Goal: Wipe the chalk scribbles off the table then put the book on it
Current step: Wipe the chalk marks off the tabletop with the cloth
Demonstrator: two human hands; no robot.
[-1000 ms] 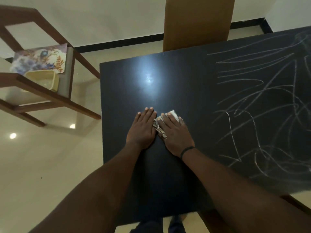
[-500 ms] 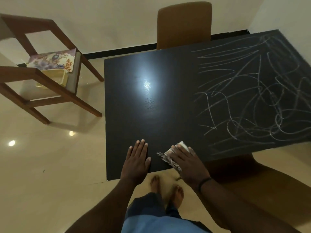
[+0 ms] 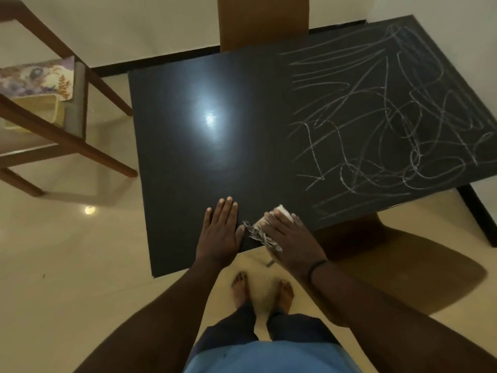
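Right hand [image 3: 291, 242] grip presses cloth [image 3: 265, 230] flat at bench [image 3: 188, 162] near edge. Left hand [image 3: 220, 232] flat, fingers straight, just beside cloth. Chalk scribbles [image 3: 390, 125] cover bench right half. Book [image 3: 37, 79] on chair [image 3: 75, 109], off bench left.

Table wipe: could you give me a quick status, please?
Left hand flat on table. Right hand presses cloth at near edge. Scribbles unwiped. Book on chair; nothing in the way.
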